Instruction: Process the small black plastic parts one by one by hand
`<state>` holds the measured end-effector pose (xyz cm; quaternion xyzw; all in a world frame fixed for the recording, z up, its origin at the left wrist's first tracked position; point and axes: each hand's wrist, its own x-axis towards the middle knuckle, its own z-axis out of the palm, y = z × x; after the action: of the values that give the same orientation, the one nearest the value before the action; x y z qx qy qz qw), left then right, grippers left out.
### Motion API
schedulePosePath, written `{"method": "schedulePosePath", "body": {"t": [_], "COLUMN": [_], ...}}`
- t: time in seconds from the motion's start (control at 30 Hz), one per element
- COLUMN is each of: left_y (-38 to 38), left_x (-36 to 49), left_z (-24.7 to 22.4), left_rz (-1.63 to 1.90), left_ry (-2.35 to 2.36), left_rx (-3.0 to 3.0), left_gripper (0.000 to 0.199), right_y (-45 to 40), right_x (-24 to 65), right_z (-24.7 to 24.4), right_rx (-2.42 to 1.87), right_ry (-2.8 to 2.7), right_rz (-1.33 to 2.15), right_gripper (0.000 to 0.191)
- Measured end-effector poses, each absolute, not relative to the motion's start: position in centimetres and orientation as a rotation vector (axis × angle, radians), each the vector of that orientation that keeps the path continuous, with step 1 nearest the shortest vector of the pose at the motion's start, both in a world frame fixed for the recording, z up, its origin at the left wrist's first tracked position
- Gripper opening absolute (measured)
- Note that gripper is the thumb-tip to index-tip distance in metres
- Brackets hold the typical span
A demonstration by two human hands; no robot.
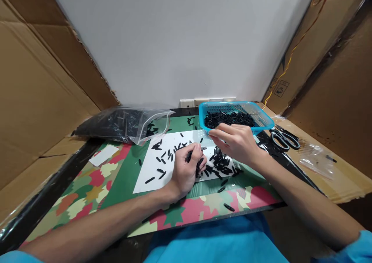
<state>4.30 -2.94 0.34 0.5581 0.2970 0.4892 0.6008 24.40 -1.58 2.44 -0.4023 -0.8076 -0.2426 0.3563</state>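
Note:
My left hand (188, 168) is closed around a bunch of small, slim black pieces (200, 165), some of which poke out between the fingers. It is low over a white sheet (145, 173). My right hand (234, 141) hovers to its right, in front of the blue basket (236, 130). Its thumb and forefinger are drawn together; whatever may be between the tips is too small to make out. A heap of the same black pieces (220, 162) lies beneath the right hand, and others are scattered on the sheet's left part. More black pieces (229, 118) fill the basket.
A clear zip bag (116, 125) of dark pieces lies at the back left. Scissors (284, 139) and a small plastic bag (316, 160) are on cardboard at right. Cardboard walls (31, 61) flank both sides. A white card (104, 155) lies on the patterned table cover (95, 177).

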Motion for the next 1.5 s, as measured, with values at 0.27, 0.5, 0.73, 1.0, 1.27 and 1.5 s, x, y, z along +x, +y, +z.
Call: {"method": "schedulePosePath", "body": {"t": [0.27,0.5,0.73,1.0,1.27,1.5], "left_y": [-3.0,-4.1,-5.5,-4.6,-4.5,-4.3], "left_x": [3.6,4.0,4.1,4.3,4.3,4.2], "left_z": [0.1,0.9,0.7,0.8,0.5,0.5], "left_rz": [1.059,0.83,0.515,0.406,0.425,0.384], "left_ry": [0.665,0.519,0.493,0.6,0.576,0.558], "left_rx": [1.37,1.235,1.058,0.96,0.963,0.945], "left_gripper": [0.052,0.052,0.052,0.053,0.053,0.053], "right_y": [-7.1,-12.7,-13.1,-12.5,-12.3,-12.4], "right_x": [23.0,21.1,21.0,21.7,21.6,22.0], "right_z": [5.3,2.9,-0.1,-2.0,-2.5,-1.7], "right_rx": [-1.345,-1.263,-1.108,-1.081,-1.064,-1.039], "right_ry": [-2.242,-1.887,-1.683,-1.601,-1.738,-1.745], "right_rz": [-0.269,0.062,-0.049,-0.043,-0.257,-0.234], "right_gripper": [0.021,0.019,0.017,0.021,0.031,0.03]}}
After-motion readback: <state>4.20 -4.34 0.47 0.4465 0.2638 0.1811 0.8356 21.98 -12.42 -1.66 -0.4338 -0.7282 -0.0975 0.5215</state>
